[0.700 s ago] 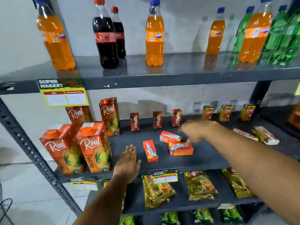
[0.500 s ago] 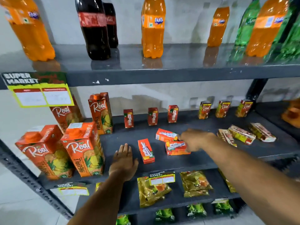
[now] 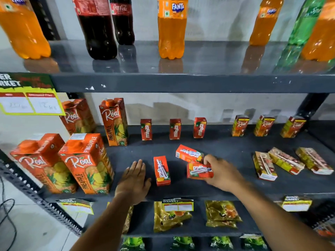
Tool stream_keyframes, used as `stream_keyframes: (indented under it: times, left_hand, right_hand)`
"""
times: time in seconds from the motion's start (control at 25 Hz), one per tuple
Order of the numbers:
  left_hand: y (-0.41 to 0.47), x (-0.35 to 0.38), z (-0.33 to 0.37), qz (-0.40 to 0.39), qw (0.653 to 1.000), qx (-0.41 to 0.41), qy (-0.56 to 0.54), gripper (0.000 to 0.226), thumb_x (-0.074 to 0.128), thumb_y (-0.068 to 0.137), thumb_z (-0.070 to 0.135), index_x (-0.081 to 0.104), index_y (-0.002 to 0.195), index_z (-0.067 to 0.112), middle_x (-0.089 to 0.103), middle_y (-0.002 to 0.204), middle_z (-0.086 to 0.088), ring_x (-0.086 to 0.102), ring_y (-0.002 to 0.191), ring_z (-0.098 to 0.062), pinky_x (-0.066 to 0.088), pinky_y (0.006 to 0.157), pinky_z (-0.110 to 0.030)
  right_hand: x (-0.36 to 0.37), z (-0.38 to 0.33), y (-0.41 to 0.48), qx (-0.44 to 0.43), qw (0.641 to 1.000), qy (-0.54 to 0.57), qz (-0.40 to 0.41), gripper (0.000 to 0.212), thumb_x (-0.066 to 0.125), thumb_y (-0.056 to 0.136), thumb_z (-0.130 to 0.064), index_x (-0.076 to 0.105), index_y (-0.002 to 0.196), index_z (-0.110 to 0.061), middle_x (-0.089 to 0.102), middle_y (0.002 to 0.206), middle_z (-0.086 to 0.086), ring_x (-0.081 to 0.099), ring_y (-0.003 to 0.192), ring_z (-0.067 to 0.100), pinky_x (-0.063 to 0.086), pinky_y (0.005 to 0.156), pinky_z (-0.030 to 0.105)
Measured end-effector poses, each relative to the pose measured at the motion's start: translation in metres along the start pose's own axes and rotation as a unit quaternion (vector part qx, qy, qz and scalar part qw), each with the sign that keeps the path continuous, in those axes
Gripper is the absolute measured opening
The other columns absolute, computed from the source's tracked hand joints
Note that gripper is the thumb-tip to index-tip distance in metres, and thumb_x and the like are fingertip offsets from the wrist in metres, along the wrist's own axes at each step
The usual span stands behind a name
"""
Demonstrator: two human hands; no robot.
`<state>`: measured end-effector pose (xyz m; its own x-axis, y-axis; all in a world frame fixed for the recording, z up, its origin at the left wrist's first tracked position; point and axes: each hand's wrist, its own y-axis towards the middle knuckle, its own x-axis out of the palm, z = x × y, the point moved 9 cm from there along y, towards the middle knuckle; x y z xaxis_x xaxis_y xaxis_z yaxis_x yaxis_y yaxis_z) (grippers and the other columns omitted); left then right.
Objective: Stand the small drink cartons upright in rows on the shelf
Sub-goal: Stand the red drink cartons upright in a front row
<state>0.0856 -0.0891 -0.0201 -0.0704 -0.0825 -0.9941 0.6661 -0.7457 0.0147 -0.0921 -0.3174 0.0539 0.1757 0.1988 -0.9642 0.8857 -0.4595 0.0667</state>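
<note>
On the dark middle shelf [image 3: 226, 147], three small red Maaza cartons [image 3: 175, 129] stand upright at the back. Three more lie flat nearer the front. My right hand [image 3: 220, 173] grips the right one, a red Maaza carton [image 3: 199, 171], slightly tilted. Another flat carton [image 3: 188, 154] lies just behind it, and a third [image 3: 161, 170] lies lengthwise to the left. My left hand [image 3: 135, 180] rests flat on the shelf beside that one, fingers spread. Three small Real cartons [image 3: 264, 125] stand at the back right; three more [image 3: 286, 161] lie flat at the right.
Large Real pineapple cartons [image 3: 87, 163] stand at the shelf's left. Soda bottles [image 3: 171, 28] line the shelf above. Gold snack packets [image 3: 170, 216] lie on the shelf below. Price tags [image 3: 177, 205] hang from the front edge. A slotted upright [image 3: 36, 194] runs down the left.
My right hand has drawn back from the rear of the shelf and closed on the right-hand flat Maaza carton. The camera has moved closer. My left hand stays flat on the shelf.
</note>
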Motion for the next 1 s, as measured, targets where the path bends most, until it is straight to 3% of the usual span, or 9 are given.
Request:
stream_keyframes:
  times: [0.12,0.2,0.44,0.52,0.64,0.72,0.84,0.92,1.0]
  left_hand:
    - [0.002,-0.001,0.000,0.006,1.000,0.003,0.011,0.070,0.026,0.098,0.047,0.003,0.152,0.009,0.000,0.163,-0.007,-0.003,0.148,-0.021,0.000,0.118,-0.037]
    - [0.001,0.000,0.000,0.007,1.000,0.001,0.014,0.070,0.026,0.098,0.048,0.003,0.152,0.010,-0.001,0.163,-0.006,-0.003,0.148,-0.020,0.000,0.119,-0.036]
    - [0.000,-0.001,0.000,0.009,1.000,0.001,0.013,0.068,0.026,0.099,0.047,0.003,0.152,0.010,-0.001,0.163,-0.006,-0.003,0.148,-0.020,0.000,0.118,-0.035]
    - [-0.001,-0.001,0.001,0.006,1.000,-0.002,0.011,0.068,0.026,0.099,0.047,0.002,0.152,0.010,-0.002,0.163,-0.005,-0.004,0.148,-0.019,-0.001,0.118,-0.034]
    - [-0.001,-0.001,0.001,0.006,1.000,-0.002,0.010,0.069,0.026,0.099,0.048,0.002,0.152,0.011,-0.001,0.163,-0.005,-0.003,0.148,-0.019,0.000,0.118,-0.035]
    - [0.000,-0.002,0.000,0.006,1.000,-0.003,0.010,0.070,0.027,0.098,0.049,0.003,0.152,0.011,-0.001,0.163,-0.005,-0.003,0.148,-0.019,0.001,0.118,-0.035]
    - [-0.001,-0.001,0.000,0.002,1.000,-0.005,0.013,0.070,0.026,0.098,0.049,0.002,0.152,0.012,-0.001,0.163,-0.005,-0.003,0.148,-0.019,0.001,0.119,-0.035]
    - [-0.001,-0.003,0.001,0.003,1.000,-0.005,0.010,0.070,0.026,0.098,0.049,0.003,0.152,0.012,-0.001,0.163,-0.005,-0.003,0.148,-0.019,0.001,0.119,-0.036]
    - [-0.001,-0.002,0.002,0.001,1.000,-0.003,0.009,0.070,0.026,0.098,0.049,0.003,0.152,0.012,-0.001,0.163,-0.005,-0.004,0.148,-0.019,0.001,0.119,-0.036]
  right_hand:
    - [-0.006,0.039,-0.028,0.127,0.947,0.219,0.196,0.061,0.084,0.067,-0.031,0.051,0.117,-0.021,0.057,0.108,-0.001,0.059,0.092,0.015,0.048,0.072,0.029]
    - [0.004,0.060,-0.038,0.205,0.912,0.252,0.252,0.065,0.083,0.070,-0.031,0.051,0.123,-0.013,0.053,0.110,0.004,0.058,0.097,0.021,0.049,0.079,0.035]
    - [0.013,0.076,-0.034,0.300,0.889,0.243,0.248,0.064,0.083,0.067,-0.042,0.051,0.112,-0.010,0.056,0.111,0.011,0.059,0.100,0.030,0.048,0.075,0.037]
    - [0.014,0.076,-0.035,0.290,0.887,0.270,0.236,0.076,0.083,0.065,-0.046,0.047,0.121,-0.010,0.052,0.119,0.013,0.057,0.108,0.032,0.048,0.078,0.037]
    - [-0.011,0.074,-0.039,0.266,0.876,0.306,0.261,0.105,0.072,0.061,-0.069,0.033,0.140,-0.012,0.042,0.137,0.015,0.050,0.120,0.031,0.048,0.084,0.041]
    - [-0.036,0.071,-0.023,0.256,0.918,0.212,0.217,0.093,0.063,0.064,-0.075,0.048,0.129,-0.010,0.052,0.129,0.014,0.054,0.115,0.031,0.049,0.083,0.040]
    - [-0.054,0.057,0.010,0.199,0.976,0.079,0.043,0.042,0.069,0.073,-0.048,0.062,0.100,-0.016,0.066,0.109,0.012,0.061,0.099,0.031,0.052,0.079,0.039]
    - [-0.059,0.041,0.027,0.094,0.993,-0.012,-0.075,0.043,0.071,0.074,-0.032,0.059,0.114,-0.021,0.064,0.118,0.008,0.059,0.106,0.030,0.050,0.085,0.040]
    - [-0.060,0.022,0.034,-0.038,0.983,-0.103,-0.150,0.047,0.071,0.077,-0.028,0.054,0.121,-0.030,0.063,0.122,0.001,0.058,0.109,0.026,0.050,0.085,0.040]
